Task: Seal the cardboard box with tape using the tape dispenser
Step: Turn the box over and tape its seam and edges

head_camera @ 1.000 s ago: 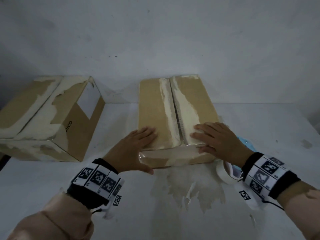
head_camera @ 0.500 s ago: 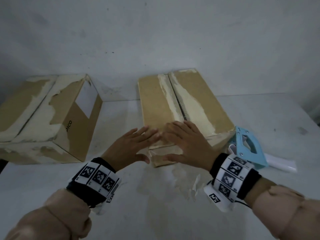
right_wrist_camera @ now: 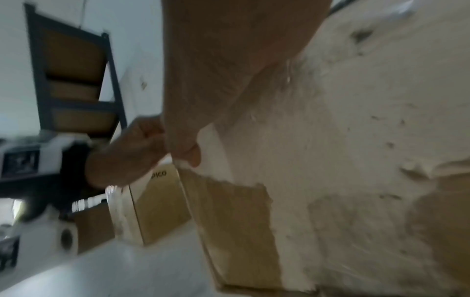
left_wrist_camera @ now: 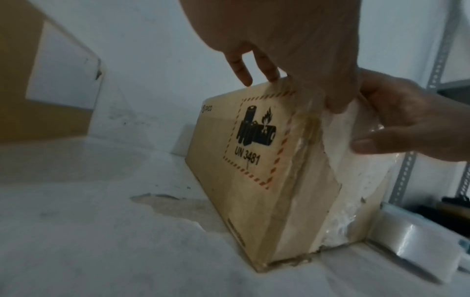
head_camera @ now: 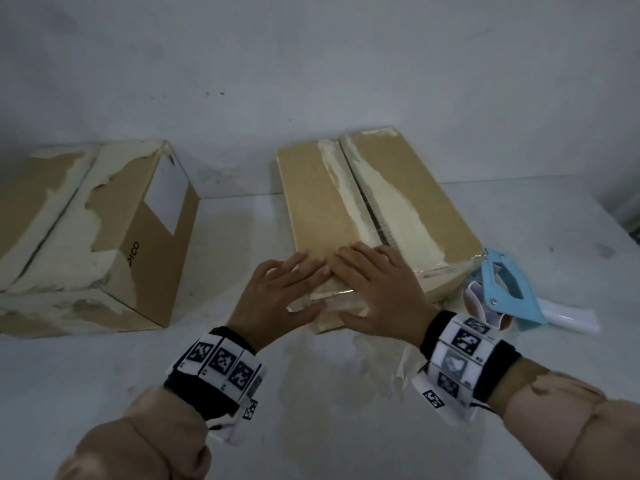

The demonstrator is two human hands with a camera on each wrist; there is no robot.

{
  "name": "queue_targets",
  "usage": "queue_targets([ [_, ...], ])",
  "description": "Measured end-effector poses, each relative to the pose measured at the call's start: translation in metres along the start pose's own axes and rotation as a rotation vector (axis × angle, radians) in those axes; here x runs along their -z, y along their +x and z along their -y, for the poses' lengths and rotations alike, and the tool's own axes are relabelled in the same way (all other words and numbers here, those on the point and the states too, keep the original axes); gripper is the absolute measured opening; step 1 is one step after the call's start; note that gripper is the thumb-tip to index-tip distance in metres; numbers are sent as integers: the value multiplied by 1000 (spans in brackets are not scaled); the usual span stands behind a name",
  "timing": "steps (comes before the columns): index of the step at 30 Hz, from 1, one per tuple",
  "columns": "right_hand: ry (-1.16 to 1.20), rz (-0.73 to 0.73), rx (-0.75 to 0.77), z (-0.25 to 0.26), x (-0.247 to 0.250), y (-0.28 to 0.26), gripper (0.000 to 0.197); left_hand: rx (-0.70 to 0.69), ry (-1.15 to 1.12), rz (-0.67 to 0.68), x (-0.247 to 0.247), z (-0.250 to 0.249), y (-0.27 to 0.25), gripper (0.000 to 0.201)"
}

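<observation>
Both hands, the left hand (head_camera: 277, 292) and right hand (head_camera: 375, 289), lay flat on the cardboard box (head_camera: 363, 216), each grip slack, pressing tape at its near end; beyond the right grip the tape dispenser (head_camera: 502, 292) sat idle on the worktop (head_camera: 104, 393). The top seam looked untaped.

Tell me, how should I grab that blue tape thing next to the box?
Probably by the blue tape dispenser's handle, the flat part with the long hole, coming from the right. The tape roll end points toward the cardboard box, and the handle's side looks open.
</observation>
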State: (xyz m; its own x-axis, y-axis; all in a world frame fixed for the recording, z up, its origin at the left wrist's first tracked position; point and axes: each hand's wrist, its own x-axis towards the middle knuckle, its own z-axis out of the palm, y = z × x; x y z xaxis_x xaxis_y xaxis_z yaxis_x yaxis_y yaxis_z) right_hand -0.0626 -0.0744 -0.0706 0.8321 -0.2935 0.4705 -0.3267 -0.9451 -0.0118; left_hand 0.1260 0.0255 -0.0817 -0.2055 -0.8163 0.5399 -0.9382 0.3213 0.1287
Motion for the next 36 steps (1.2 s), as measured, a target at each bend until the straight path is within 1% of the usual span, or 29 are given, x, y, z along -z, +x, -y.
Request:
queue_targets([
  [2, 127, 36, -28, 1, 9, 0, 64, 70, -51, -42, -3, -4, -2, 40],
  [4, 171, 25, -92, 8, 12, 5, 63, 101, -79, -43, -4, -6, -3, 42],
  [6, 119, -5, -169, 15, 10, 12, 64, 90, -71, -11, -5, -5, -3, 45],
  [8, 42, -42, -194, 18, 6, 17, 65, 76, -35, 31, -6, -3, -5, 55],
  [13, -47, -118, -95, 13, -1, 15, 59, 29, 1, 169, -5, 3, -11, 86],
  [16, -57, -55, -44, 6, -3, 10, 57, 10, -24, 205, 2, 3, -10, 92],
  [17, -74, -19, -21, 5, -1, 8, 58, 13, -33, 202, 5, 2, -9, 90],
  [19, -49, 15, -22, 4, 2, 6, 63, 19, -55, 172, 7, -1, -7, 76],
  [22, 44, -34, -92, 12, 7, 9, 63, 8, -34, 90, 1, -1, -6, 53],
  [24, 26, -33, -102, 14, 8, 11, 62, 3, -38, 39, -5, 0, -5, 47],
  [27, -13, 35, -73, 11, 6, 11, 60, 0, -11, 30, -8, 0, -4, 46],
  [29, -12, 125, -55, 8, 8, 10, 64, 6, 20, 43, -6, -1, -4, 46],
  [32, 88, 238, -45, 3, 16, 7, 73, 49, 44, 46, -6, -8, -4, 43],
  [34, 231, 239, -104, -4, 27, 3, 73, 87, 51, 62, -4, -13, -3, 47],
  [36, 306, 139, -167, -14, 39, 0, 64, 96, 59, 105, 2, -15, -2, 56],
])
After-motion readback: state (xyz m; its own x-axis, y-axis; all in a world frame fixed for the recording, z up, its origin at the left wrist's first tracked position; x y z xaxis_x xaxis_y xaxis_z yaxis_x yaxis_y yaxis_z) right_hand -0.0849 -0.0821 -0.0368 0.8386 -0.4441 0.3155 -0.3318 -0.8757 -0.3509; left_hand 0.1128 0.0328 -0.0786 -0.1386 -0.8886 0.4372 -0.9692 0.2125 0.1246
